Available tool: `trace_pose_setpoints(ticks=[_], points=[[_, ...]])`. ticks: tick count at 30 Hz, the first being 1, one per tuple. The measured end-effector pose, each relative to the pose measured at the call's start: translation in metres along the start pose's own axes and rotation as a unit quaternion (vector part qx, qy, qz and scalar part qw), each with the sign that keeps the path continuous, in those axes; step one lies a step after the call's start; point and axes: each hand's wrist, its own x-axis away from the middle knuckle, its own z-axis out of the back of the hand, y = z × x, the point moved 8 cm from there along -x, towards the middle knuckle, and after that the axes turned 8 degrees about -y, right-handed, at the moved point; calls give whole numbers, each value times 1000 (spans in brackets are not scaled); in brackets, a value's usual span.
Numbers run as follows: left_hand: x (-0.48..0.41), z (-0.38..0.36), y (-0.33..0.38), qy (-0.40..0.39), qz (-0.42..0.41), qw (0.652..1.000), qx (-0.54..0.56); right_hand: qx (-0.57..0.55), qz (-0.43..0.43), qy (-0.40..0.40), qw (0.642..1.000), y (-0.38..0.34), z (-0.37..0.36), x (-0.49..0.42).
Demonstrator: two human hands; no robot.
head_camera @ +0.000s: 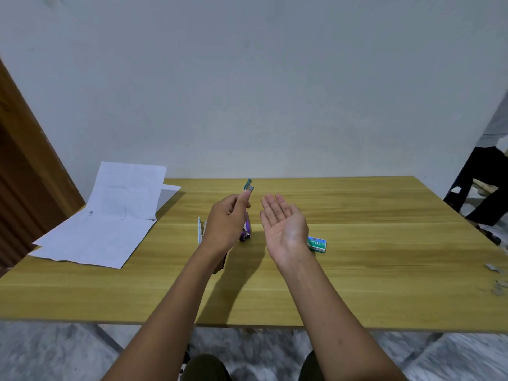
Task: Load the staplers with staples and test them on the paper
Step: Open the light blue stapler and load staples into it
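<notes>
My left hand (225,221) holds a small green stapler (248,186) upright above the table, pinched between thumb and fingers, its upper end sticking out above my fingertips. Beside it my right hand (283,224) is held flat, palm up, with straight fingers and nothing on it. A purple stapler (245,232) lies on the table between my hands, partly hidden by the left one. A pale blue-white stapler (200,229) peeks out behind my left wrist. The green staple box (317,244) lies just right of my right wrist. White paper sheets (110,221) lie at the left.
The wooden table (384,270) stands against a pale wall. A few small metal pieces (499,284) lie near its right edge. A person (483,182) in dark trousers sits at the far right. A brown door (24,171) is at the left.
</notes>
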Motion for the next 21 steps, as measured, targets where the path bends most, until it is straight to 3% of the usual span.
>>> trace_pose_setpoints(ticks=[6,10,17,21], points=[[5,-10,-19,-74,108,982,139,41,11,-14,999,-7,5,-2],[9,-12,-22,-108,140,969,170,124,34,-31,991,-16,4,0],[8,-20,-23,-134,155,943,263,392,118,-85,909,-26,-19,16],[7,-23,-21,-138,151,939,276,457,187,-123,861,-32,-37,25]])
